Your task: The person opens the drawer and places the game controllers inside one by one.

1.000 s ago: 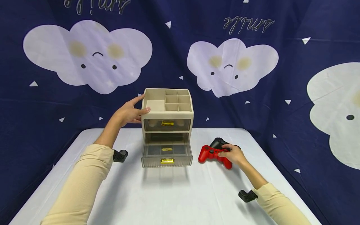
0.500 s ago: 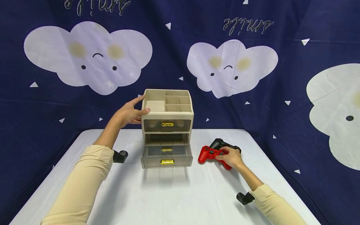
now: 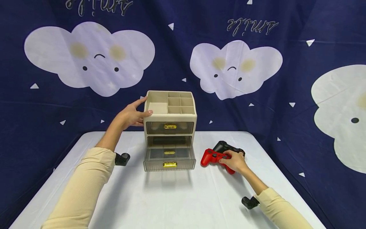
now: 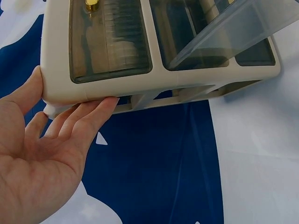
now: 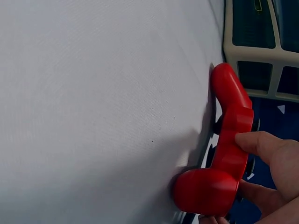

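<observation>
A cream desktop organizer (image 3: 171, 117) stands at the back of the table, with its upper smoked drawer closed and a lower drawer (image 3: 184, 164) pulled out. My left hand (image 3: 130, 116) rests against its left side. In the left wrist view the thumb is at the top corner and nearly straight fingers (image 4: 86, 116) lie along the side wall. On the right, my right hand (image 3: 235, 160) pinches a red game controller (image 3: 210, 156) by its right half. Behind it lies a black game controller (image 3: 221, 146), partly hidden. The right wrist view shows the thumb (image 5: 252, 141) on the red controller's edge.
The table (image 3: 171, 203) has a white cloth. Behind it hangs a navy curtain (image 3: 171, 57) with cloud prints. Each wrist carries a small black camera, the left one (image 3: 122, 159) beside the organizer. The extended drawer's front overhangs the table.
My right hand has shifted slightly left over the red controller and closed its fingers on it. The red controller has moved a little left. The left hand and organizer stay put.
</observation>
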A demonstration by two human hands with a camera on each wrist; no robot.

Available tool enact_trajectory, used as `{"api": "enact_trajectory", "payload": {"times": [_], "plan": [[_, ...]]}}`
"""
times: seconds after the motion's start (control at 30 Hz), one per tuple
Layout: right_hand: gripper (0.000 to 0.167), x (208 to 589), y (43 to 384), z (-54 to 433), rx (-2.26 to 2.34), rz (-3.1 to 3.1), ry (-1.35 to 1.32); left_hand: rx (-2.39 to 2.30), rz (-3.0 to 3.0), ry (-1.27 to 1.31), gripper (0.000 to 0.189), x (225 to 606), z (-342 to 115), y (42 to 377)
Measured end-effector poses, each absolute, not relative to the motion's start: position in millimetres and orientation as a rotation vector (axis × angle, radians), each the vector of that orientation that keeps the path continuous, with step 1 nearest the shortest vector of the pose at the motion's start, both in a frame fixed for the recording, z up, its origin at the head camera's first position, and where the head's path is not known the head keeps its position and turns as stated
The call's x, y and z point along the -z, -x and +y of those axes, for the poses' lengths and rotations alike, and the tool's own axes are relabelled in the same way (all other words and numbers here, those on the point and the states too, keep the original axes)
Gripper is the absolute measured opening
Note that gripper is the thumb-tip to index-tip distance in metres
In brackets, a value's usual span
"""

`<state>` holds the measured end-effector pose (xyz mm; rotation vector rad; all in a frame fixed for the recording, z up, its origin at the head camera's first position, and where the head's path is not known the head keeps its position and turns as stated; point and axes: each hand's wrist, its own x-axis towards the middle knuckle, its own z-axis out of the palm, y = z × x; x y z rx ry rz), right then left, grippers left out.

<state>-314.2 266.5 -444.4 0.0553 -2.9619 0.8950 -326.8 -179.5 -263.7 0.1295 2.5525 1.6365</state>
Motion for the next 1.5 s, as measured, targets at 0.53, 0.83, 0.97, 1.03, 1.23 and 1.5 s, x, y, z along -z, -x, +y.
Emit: {"api": "enact_trajectory", "payload": {"times": [0.53, 0.83, 0.97, 1.03, 1.23, 1.5], "plan": [[0.051, 450, 316, 269, -0.868, -2.917, -0.046, -1.664, 2.511, -0.149, 0.086, 264, -180, 328], [0.049, 438, 310, 272, -0.794, -2.849, -0.119, -1.663, 2.506, -0.147, 0.087, 262, -181, 327], [0.049, 420, 307, 268, -0.798, -2.841, -0.123, -1.663, 2.506, -0.144, 0.087, 263, -182, 328], [0.048, 410, 306, 266, -0.797, -2.834, -0.130, -1.667, 2.501, -0.143, 0.087, 263, -182, 328], [0.051, 377, 302, 259, -0.775, -2.827, -0.160, -1.668, 2.498, -0.142, 0.087, 263, -181, 327], [0.053, 338, 294, 251, -0.744, -2.806, -0.237, -1.657, 2.512, -0.141, 0.088, 263, -181, 327]]}}
